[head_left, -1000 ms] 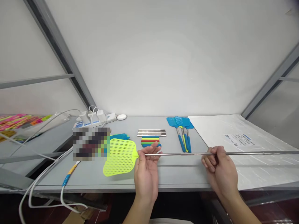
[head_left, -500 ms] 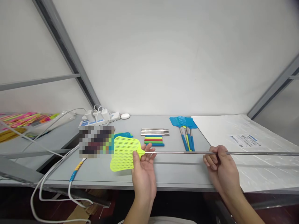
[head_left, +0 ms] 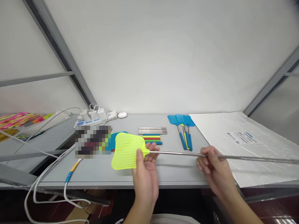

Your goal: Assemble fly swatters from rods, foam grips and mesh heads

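A yellow-green fly swatter (head_left: 128, 151) with a long extended metal rod lies level across both my hands, above the table. My left hand (head_left: 146, 171) grips it at the neck, thumb on the head's edge and fingers behind. Around the rod, my right hand (head_left: 213, 163) is closed farther along; the rod runs on past the right edge of the view. Behind my left hand lie coloured handle grips (head_left: 153, 137) in a row and several metal rods (head_left: 152, 130). Blue swatter heads (head_left: 113, 141) sit partly hidden behind the yellow-green one.
Several swatters with blue grips (head_left: 183, 132) lie together at the back. White wrapping sheet (head_left: 217, 130) covers the table's right side. A power strip (head_left: 95, 119) with plugs stands back left; cables (head_left: 50, 166) hang over the front edge. Colourful items (head_left: 23, 119) lie on the left table.
My right hand has shifted left along the rod, toward the swatter head. The rod's right end now dips lower. The view has shifted slightly.
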Demonstrator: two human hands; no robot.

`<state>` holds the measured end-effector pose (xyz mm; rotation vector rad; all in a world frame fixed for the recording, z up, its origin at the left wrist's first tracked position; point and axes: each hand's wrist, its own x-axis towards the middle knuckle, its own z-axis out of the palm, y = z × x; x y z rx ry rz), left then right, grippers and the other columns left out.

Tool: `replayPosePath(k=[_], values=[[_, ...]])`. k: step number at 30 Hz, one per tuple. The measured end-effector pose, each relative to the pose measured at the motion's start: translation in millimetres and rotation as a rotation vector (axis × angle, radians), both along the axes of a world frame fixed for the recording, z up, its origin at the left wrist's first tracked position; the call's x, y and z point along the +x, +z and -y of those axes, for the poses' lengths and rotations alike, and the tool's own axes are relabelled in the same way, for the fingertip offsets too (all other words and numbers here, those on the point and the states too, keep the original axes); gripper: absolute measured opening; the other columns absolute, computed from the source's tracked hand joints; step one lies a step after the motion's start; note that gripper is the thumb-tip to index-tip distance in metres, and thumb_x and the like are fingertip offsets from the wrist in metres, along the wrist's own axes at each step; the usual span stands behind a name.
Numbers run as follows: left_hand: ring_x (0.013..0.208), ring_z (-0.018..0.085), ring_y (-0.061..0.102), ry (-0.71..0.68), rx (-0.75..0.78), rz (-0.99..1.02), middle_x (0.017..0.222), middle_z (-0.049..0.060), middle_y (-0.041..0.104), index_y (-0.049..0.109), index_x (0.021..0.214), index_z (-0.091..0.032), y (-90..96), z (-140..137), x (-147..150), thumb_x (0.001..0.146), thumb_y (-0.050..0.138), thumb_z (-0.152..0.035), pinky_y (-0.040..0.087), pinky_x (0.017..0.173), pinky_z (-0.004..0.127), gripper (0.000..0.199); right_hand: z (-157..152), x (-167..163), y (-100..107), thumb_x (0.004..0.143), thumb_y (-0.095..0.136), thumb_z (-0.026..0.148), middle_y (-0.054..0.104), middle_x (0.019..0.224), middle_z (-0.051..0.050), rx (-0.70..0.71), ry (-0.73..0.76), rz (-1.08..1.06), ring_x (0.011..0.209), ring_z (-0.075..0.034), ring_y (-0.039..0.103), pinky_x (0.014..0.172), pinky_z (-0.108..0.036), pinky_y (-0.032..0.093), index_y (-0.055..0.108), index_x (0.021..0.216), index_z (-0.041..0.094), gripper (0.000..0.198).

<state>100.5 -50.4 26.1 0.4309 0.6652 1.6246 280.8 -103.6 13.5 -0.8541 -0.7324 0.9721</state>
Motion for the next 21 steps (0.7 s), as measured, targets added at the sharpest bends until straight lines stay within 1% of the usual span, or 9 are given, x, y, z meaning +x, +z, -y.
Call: replayPosePath(k=[3, 8, 10, 12, 14, 15, 17, 19, 21], values=[[0.088, 0.017, 0.069, 0.084, -0.004, -0.001, 0.097, 0.007, 0.072, 0.068, 0.101, -0.016, 4.0, -14.2, -20.4, 0.092, 0.055, -0.039, 0.051, 0.088, 0.034, 0.028, 0.3, 12.9, 6.3, 0.09, 0.062, 0.037, 0.045, 0.059, 0.005, -0.023, -0.108, -0.022, 0.045, -0.005, 0.038, 0.052, -0.024, 0.041, 0.068, 0.088, 0.02, 0.019], [0.087, 0.016, 0.069, 0.197, -0.033, 0.005, 0.092, 0.006, 0.073, 0.07, 0.096, -0.014, 4.2, -33.3, -49.7, 0.094, 0.051, -0.036, 0.051, 0.087, 0.031, 0.029, -0.9, 22.0, 12.4, 0.092, 0.057, 0.039, 0.047, 0.06, 0.004, -0.023, -0.169, -0.045, 0.045, -0.005, 0.039, 0.051, -0.023, 0.042, 0.068, 0.09, 0.02, 0.022], [0.087, 0.016, 0.068, 0.234, -0.037, -0.001, 0.092, 0.006, 0.073, 0.07, 0.095, -0.015, 2.9, -35.0, -54.4, 0.094, 0.051, -0.037, 0.051, 0.086, 0.031, 0.029, -3.2, 20.3, 11.6, 0.092, 0.057, 0.038, 0.048, 0.06, 0.004, -0.017, -0.167, -0.041, 0.045, -0.005, 0.038, 0.051, -0.023, 0.041, 0.068, 0.089, 0.02, 0.021], [0.086, 0.016, 0.068, 0.268, -0.037, -0.001, 0.093, 0.005, 0.073, 0.069, 0.096, -0.016, 0.8, -31.1, -50.4, 0.094, 0.05, -0.038, 0.051, 0.084, 0.03, 0.029, -6.3, 15.1, 9.5, 0.093, 0.057, 0.037, 0.05, 0.061, 0.004, -0.008, -0.152, -0.019, 0.046, -0.005, 0.038, 0.052, -0.022, 0.041, 0.068, 0.089, 0.02, 0.02], [0.086, 0.016, 0.068, 0.235, -0.035, 0.0, 0.096, 0.006, 0.072, 0.069, 0.098, -0.017, -2.3, -22.2, -36.9, 0.094, 0.051, -0.04, 0.051, 0.081, 0.029, 0.029, -9.4, 6.8, 6.5, 0.092, 0.059, 0.037, 0.052, 0.061, 0.003, -0.007, -0.109, 0.019, 0.049, -0.006, 0.04, 0.053, -0.023, 0.041, 0.069, 0.09, 0.02, 0.02], [0.087, 0.016, 0.068, 0.19, -0.035, 0.001, 0.099, 0.007, 0.072, 0.068, 0.1, -0.018, -3.9, -16.8, -27.5, 0.093, 0.052, -0.042, 0.051, 0.08, 0.029, 0.03, -10.6, 2.0, 4.7, 0.091, 0.061, 0.037, 0.053, 0.061, 0.002, -0.008, -0.071, 0.039, 0.051, -0.007, 0.042, 0.055, -0.023, 0.041, 0.07, 0.091, 0.02, 0.019], [0.089, 0.019, 0.069, 0.054, -0.05, 0.016, 0.104, 0.01, 0.071, 0.066, 0.105, -0.018, -6.9, -6.2, -7.6, 0.092, 0.054, -0.045, 0.052, 0.08, 0.033, 0.033, -11.9, -7.1, 0.7, 0.089, 0.063, 0.036, 0.053, 0.061, 0.002, -0.002, 0.0, 0.067, 0.056, -0.009, 0.044, 0.057, -0.024, 0.041, 0.07, 0.093, 0.02, 0.017], [0.09, 0.02, 0.069, -0.016, -0.05, 0.03, 0.106, 0.011, 0.071, 0.065, 0.109, -0.018, -8.5, 0.9, 7.7, 0.09, 0.055, -0.048, 0.052, 0.082, 0.036, 0.036, -11.6, -13.0, -3.5, 0.089, 0.064, 0.034, 0.052, 0.06, 0.002, 0.008, 0.012, 0.076, 0.058, -0.009, 0.044, 0.059, -0.025, 0.04, 0.07, 0.094, 0.021, 0.015], [0.091, 0.02, 0.068, -0.038, -0.052, 0.035, 0.106, 0.011, 0.071, 0.065, 0.109, -0.018, -8.2, 3.2, 13.7, 0.09, 0.056, -0.046, 0.052, 0.084, 0.036, 0.035, -9.7, -14.5, -7.2, 0.089, 0.065, 0.033, 0.051, 0.06, 0.002, -0.009, 0.004, 0.08, 0.059, -0.01, 0.044, 0.059, -0.025, 0.039, 0.071, 0.096, 0.021, 0.015]])
